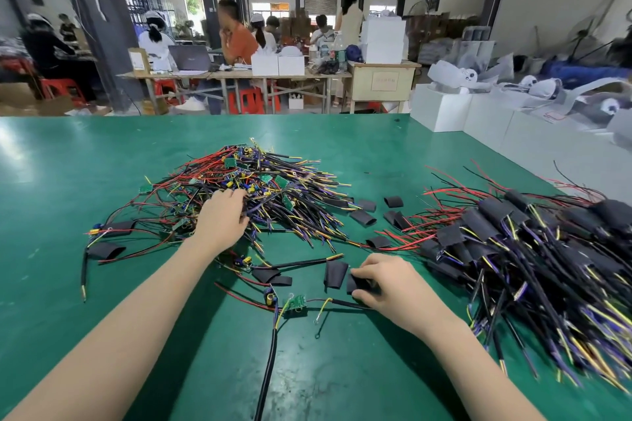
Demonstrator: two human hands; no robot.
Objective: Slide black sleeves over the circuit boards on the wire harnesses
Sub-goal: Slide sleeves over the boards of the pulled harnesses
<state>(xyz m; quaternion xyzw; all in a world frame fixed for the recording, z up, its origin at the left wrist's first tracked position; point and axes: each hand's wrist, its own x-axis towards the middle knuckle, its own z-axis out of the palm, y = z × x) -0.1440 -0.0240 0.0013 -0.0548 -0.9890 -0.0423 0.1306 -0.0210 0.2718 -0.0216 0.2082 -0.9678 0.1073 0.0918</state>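
- On the green bench (pixel 102 164), my left hand (pixel 222 220) reaches into the heap of bare harnesses (pixel 253 188), fingers curled among the wires.
- My right hand (pixel 386 287) pinches a black sleeve (pixel 355 282).
- Just beside it lies a board (pixel 295 303); its cable (pixel 268 362) runs toward me.
- Sleeved harnesses (pixel 513 249) pile up at right.

Big tangled heap of unsleeved wire harnesses (pixel 253 195) in red, black, yellow and purple, dotted with small green circuit boards, sits mid-table. Off to the right, a pile of finished harnesses (pixel 533 249) with their boards inside black sleeves. Flat loose black sleeves (pixel 363 217) lie scattered between the two. Up front, one harness with a bare green circuit board (pixel 296 303) lies by itself, and another flat black sleeve (pixel 335 275) just above it.
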